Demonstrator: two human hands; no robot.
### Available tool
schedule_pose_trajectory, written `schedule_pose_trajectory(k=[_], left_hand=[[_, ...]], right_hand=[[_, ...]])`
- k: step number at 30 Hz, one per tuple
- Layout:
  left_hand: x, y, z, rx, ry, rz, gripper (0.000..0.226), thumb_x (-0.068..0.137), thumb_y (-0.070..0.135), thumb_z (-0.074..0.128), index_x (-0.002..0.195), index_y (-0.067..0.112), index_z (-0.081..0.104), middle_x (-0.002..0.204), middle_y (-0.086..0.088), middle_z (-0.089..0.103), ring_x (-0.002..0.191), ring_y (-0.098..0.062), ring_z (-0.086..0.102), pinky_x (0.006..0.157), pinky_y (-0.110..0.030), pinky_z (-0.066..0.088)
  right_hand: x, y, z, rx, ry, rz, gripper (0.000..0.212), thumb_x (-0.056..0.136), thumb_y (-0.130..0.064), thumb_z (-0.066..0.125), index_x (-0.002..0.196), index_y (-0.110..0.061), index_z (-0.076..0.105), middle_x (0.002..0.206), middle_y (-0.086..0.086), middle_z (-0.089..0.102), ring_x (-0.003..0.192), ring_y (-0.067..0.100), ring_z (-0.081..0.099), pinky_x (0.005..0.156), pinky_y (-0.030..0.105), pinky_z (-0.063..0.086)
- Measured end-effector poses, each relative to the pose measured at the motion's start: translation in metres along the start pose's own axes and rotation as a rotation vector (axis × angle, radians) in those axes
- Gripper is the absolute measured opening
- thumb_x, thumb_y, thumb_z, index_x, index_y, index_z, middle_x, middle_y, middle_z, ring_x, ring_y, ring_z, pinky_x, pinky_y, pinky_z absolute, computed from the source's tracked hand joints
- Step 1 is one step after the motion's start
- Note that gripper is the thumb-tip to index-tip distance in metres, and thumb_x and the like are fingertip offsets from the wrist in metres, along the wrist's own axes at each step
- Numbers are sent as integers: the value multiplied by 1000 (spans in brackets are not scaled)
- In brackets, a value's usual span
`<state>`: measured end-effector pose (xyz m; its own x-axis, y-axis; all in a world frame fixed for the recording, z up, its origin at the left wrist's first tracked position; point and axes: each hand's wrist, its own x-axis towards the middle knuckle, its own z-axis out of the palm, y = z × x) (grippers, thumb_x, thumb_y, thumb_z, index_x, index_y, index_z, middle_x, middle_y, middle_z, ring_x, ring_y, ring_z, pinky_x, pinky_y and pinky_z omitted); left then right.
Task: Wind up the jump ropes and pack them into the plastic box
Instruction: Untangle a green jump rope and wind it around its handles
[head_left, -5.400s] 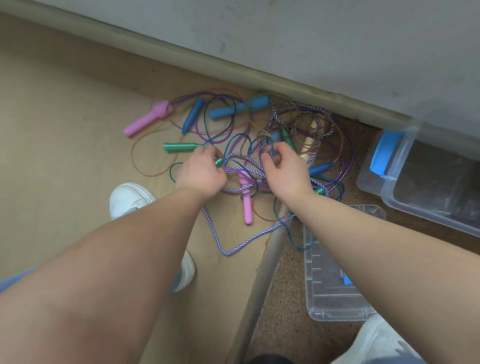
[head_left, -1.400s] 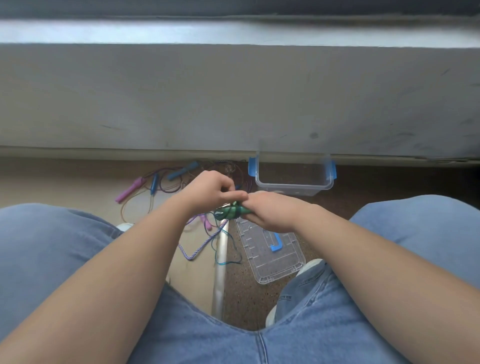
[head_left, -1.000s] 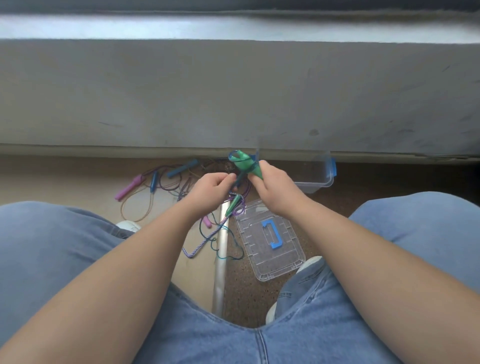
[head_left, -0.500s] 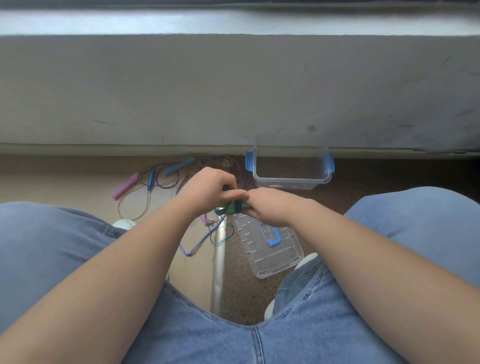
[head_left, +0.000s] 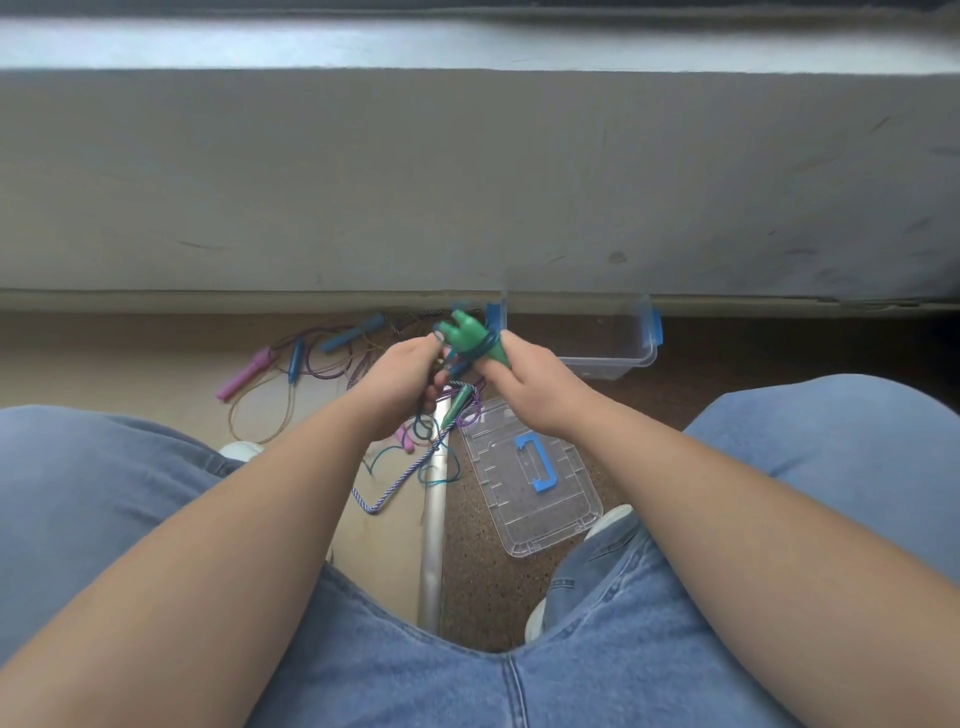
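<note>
Beside plastic box (head_left: 615, 364), left hand (head_left: 402, 382), right hand (head_left: 535, 387), fingers (head_left: 420, 357) curled round green jump rope (head_left: 467, 340).

No readable text, labels, brands, numbers or signs anywhere in view.
</note>
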<state>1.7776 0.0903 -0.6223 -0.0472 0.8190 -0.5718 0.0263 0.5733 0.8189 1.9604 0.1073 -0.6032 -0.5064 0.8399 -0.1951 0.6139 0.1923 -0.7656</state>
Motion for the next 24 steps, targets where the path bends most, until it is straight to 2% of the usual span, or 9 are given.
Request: schedule_pose_trajectory(k=[3, 6, 9, 12, 14, 16, 19, 21, 24], left_hand=[[-6, -7, 4, 474, 19, 218, 42, 101, 40, 40, 72, 21, 63, 55, 5, 45, 50, -15, 39, 51, -25, 32], [-13, -3, 8, 870, -45, 489, 41, 98, 42, 49, 66, 21, 61, 50, 7, 45, 47, -5, 39, 51, -27, 32], [-10, 8, 6, 1220, 7, 736, 51, 95, 54, 45, 56, 21, 46, 50, 3, 43, 49, -13, 42, 48, -29, 30], [-4, 22, -7, 1388, 95, 859, 62, 89, 66, 33, 54, 17, 48, 53, 0, 42, 54, -22, 45, 47, -30, 32], [-3, 32, -12, 1383, 79, 884, 65, 86, 68, 37, 52, 14, 50, 53, -3, 44, 54, -24, 46, 47, -36, 40], [-5, 38, -12, 1324, 7, 829, 63, 84, 67, 45, 52, 13, 51, 51, -3, 46, 52, -21, 45, 51, -39, 43], [-6, 39, -13, 1033, -127, 441, 58, 87, 57, 63, 52, 13, 46, 46, 4, 36, 48, -15, 32, 52, -31, 31], [-7, 34, -17, 723, -205, 196, 55, 80, 61, 68, 58, 14, 51, 58, -5, 36, 57, -18, 33, 59, -32, 29], [-10, 32, -17, 297, -217, 32, 54, 69, 62, 75, 71, 10, 59, 75, -13, 47, 72, -27, 41, 69, -41, 34]], right_hand=[[8, 5, -6, -97, 117, 137, 27, 105, -35, 43, 106, -10, 53, 101, 10, 65, 90, 30, 60, 78, 42, 49], [7, 15, -7, -350, -39, 209, 24, 105, -34, 42, 109, -12, 50, 106, 13, 65, 92, 31, 62, 78, 43, 51], [4, 13, 3, -447, -166, 145, 22, 105, -33, 41, 110, -13, 49, 109, 13, 64, 95, 33, 62, 80, 45, 52], [3, 1, 7, -505, -282, 13, 29, 106, -35, 41, 119, -13, 53, 110, 13, 65, 97, 32, 62, 77, 40, 50], [3, -3, 3, -524, -352, -90, 31, 105, -37, 41, 121, -16, 58, 108, 9, 64, 97, 29, 58, 76, 36, 46], [1, -4, -2, -531, -396, -189, 29, 105, -37, 43, 116, -17, 61, 98, 4, 59, 92, 23, 50, 77, 35, 43], [-4, -5, -6, -483, -391, -277, 23, 104, -37, 46, 106, -19, 60, 89, -5, 50, 86, 16, 43, 72, 31, 35], [-5, -6, -6, -387, -350, -287, 17, 103, -35, 49, 94, -22, 55, 83, -7, 50, 81, 12, 44, 70, 29, 33], [-5, -6, -6, -259, -279, -303, 16, 102, -31, 51, 87, -26, 49, 78, -12, 51, 74, 4, 47, 66, 28, 36]])
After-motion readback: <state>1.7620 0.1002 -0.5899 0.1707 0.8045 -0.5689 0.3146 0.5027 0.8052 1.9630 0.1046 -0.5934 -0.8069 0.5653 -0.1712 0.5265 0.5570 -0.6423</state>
